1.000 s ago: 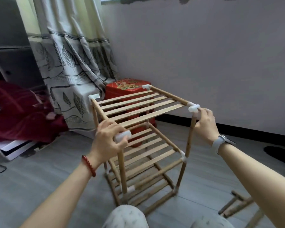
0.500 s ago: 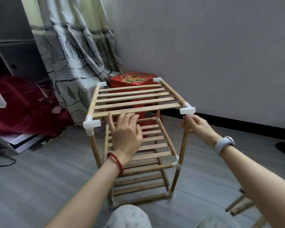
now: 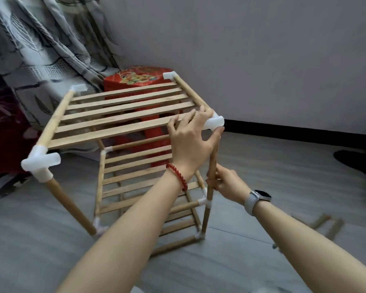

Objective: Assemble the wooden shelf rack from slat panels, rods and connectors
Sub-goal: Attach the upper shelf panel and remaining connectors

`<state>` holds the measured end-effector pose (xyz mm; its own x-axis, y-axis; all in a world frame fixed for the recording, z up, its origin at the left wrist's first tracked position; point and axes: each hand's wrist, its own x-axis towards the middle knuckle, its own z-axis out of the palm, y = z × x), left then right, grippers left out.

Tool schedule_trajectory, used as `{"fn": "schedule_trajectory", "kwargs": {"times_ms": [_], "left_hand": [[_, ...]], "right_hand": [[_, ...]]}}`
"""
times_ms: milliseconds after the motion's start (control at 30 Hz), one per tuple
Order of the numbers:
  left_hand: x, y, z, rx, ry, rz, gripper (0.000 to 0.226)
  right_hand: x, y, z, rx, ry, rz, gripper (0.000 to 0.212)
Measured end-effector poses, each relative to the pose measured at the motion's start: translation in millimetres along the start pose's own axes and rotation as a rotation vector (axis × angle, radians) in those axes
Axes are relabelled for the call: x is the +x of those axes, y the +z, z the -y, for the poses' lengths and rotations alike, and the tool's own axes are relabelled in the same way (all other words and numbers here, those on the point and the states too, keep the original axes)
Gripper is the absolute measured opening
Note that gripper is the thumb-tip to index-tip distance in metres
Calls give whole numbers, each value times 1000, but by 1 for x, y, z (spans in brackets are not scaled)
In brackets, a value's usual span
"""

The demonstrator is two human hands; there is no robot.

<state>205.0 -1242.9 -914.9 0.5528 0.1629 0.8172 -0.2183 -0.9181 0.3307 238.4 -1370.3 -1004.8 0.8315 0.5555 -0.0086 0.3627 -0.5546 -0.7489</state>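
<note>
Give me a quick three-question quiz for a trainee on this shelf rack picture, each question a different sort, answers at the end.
1. True or false: the left hand is on the white corner connector of the top slat panel.
2. What does the right hand grip? A) the upright rod below that connector B) the red box C) the curtain
3. Fill in: the rack stands on the grey ____.

Key: 1 true; 2 A; 3 floor.
</note>
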Motion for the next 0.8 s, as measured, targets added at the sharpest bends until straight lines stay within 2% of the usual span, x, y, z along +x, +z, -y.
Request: {"fn": "schedule_trajectory", "kwargs": {"times_ms": [167, 267, 400, 533, 633, 700, 800], "left_hand": [[-8, 15, -1, -93, 26, -89, 26], [-17, 25, -4, -170, 116, -136, 24], [-26, 22, -11, -200, 140, -64, 25], [-21, 3, -1, -130, 120, 53, 35], [-21, -7, -4, -66, 104, 119, 41], [-25, -9, -10, -7, 71, 127, 41], [-27, -9, -16, 124, 32, 92, 45]], "right_hand": [[-7, 17, -9, 12, -12, -79, 11], [-17, 23, -20, -4, -24, -124, 14], [-26, 27, -22, 2, -4, -138, 20], [-25, 25, -11, 35, 0, -79, 16], [-24, 18, -4, 87, 20, -55, 27], [-23, 15, -1, 95, 36, -27, 32], [-20, 11, 1, 144, 52, 27, 21]]}}
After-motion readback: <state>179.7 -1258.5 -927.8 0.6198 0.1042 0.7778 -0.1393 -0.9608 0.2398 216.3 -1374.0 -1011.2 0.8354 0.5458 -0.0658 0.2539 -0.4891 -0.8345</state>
